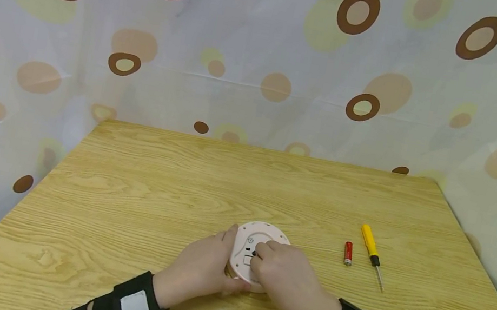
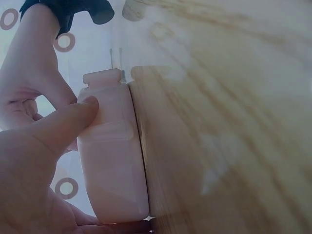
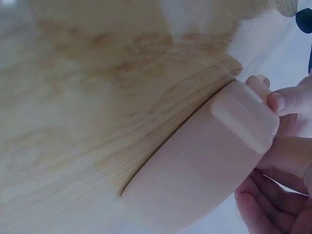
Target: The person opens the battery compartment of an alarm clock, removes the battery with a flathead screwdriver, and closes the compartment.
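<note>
A round, pale pink device (image 1: 261, 229), which looks like an alarm clock, lies with its back up on the wooden table. Small holes and dark controls show on that back. My left hand (image 1: 205, 263) grips the device by its left side and near edge; in the left wrist view the thumb (image 2: 73, 119) presses on the pink side wall. Over the right part of the back is my right hand (image 1: 289, 280), its fingers curled and their tips against the surface. Whatever may be between those fingertips is hidden in every view.
To the right on the table (image 1: 175, 181) lies a red battery (image 1: 348, 253). Beside it, further right, is a screwdriver (image 1: 370, 244) with a yellow handle, its tip toward me. A patterned curtain (image 1: 247, 105) hangs behind the table and along both sides.
</note>
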The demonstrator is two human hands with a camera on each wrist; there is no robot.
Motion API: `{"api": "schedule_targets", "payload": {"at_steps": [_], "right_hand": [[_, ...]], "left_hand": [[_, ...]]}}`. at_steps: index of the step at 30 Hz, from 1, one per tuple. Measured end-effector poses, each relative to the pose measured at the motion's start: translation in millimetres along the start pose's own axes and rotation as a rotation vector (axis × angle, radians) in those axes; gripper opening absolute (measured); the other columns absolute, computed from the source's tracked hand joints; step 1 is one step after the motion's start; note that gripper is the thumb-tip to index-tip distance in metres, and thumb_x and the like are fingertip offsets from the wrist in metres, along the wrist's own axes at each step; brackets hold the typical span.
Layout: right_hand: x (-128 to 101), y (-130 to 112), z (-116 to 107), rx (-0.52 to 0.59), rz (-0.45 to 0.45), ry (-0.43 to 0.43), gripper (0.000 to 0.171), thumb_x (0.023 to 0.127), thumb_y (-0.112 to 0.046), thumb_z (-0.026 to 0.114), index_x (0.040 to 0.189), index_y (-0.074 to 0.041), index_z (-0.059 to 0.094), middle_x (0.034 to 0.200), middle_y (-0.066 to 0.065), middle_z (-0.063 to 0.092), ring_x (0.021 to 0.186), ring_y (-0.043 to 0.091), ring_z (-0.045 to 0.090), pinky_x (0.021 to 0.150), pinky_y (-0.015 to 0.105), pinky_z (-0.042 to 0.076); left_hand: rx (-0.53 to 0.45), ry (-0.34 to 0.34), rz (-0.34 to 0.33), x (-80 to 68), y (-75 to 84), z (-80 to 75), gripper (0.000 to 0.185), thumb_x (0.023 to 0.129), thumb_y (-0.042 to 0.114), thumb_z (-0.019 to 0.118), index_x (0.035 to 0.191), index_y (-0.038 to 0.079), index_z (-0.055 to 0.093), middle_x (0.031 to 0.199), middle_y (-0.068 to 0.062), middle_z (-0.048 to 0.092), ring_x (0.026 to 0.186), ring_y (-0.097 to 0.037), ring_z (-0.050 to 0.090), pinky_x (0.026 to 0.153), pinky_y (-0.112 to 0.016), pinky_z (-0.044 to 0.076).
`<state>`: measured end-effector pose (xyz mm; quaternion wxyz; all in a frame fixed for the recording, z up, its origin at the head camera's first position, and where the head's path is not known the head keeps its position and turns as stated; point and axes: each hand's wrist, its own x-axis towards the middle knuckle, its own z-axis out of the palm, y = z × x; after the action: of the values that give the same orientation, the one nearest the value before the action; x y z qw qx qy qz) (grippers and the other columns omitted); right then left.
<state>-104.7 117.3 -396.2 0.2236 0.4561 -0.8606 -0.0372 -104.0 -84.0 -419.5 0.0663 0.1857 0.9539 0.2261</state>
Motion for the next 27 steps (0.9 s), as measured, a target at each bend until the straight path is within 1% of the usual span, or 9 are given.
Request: {"api": "schedule_targets", "payload": {"at_steps": [10,16,21,27], "right_hand": [[0.4,-0.8,0.9,0.012,0.016,-0.022,0.017,0.074,-0.014,0.089,0.072,-0.014,0.072,0.075,-0.004,0.06,0.066,0.01,0.053,0.054,0.022,0.045],[0.5,-2.0,0.6,0.029,0.021,-0.014,0.02,0.071,-0.012,0.09,0.071,-0.013,0.071,0.073,-0.004,0.059,0.064,0.009,0.052,0.053,0.022,0.044],[0.1,-2.0,1.4,0.02,0.009,0.001,0.02,0.07,-0.012,0.091,0.07,-0.013,0.071,0.073,-0.004,0.06,0.064,0.008,0.053,0.054,0.022,0.046],[1.7,0.0,1.9,0.044,0.038,-0.029,0.017,0.075,-0.01,0.089,0.071,-0.014,0.072,0.074,-0.004,0.06,0.065,0.01,0.056,0.054,0.024,0.048]], "left_hand": [[-0.005,-0.007,-0.006,0.0,0.0,0.1,0.117,0.08,0.059,0.087,0.16,-0.009,0.035,0.146,-0.024,0.064,0.125,-0.033,0.069,0.098,-0.045,0.06],[-0.007,-0.007,-0.004,-0.1,-0.1,0.6,0.118,0.079,0.058,0.088,0.16,-0.009,0.034,0.146,-0.022,0.064,0.125,-0.032,0.069,0.098,-0.044,0.06],[-0.009,-0.007,0.001,0.2,-0.5,1.1,0.119,0.079,0.058,0.088,0.16,-0.009,0.034,0.146,-0.022,0.064,0.125,-0.032,0.069,0.099,-0.044,0.06],[-0.013,-0.009,-0.006,0.5,-0.3,0.3,0.118,0.08,0.059,0.087,0.161,-0.008,0.034,0.145,-0.025,0.064,0.126,-0.034,0.068,0.1,-0.046,0.059]]}}
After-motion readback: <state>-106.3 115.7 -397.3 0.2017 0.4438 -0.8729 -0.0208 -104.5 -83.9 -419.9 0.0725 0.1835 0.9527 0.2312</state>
